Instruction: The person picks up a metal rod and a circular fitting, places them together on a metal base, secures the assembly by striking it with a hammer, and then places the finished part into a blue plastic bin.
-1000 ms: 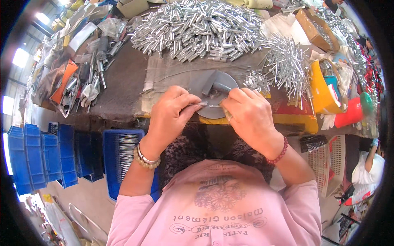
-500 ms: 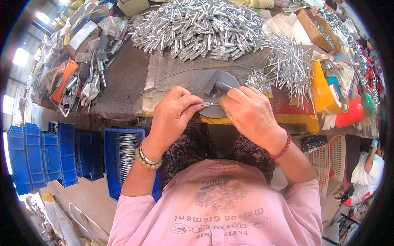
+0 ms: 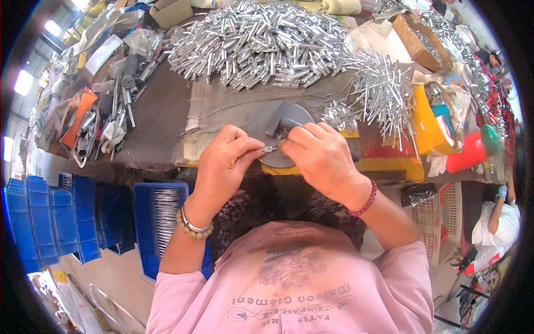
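Note:
Between my two hands, just above the near side of a round grey disc, is a small silvery metal part. My left hand pinches its left end between thumb and fingertips. My right hand is closed at the other end, its fingers curled; what exactly they grip there is mostly hidden. On the disc stands a dark, angled metal block, partly behind my right hand. Beyond it lies a large heap of short metal tubes. Thin metal pins form a looser pile to the right.
Hand tools and an orange-handled item lie at the left. A yellow container, a red cup and a cardboard box stand right. Below the table edge are a blue bin of rods and stacked blue bins.
My hands have drawn closer together, so less of the metal part shows between my fingertips. The whole view has shifted slightly. Both hands keep their closed grip.

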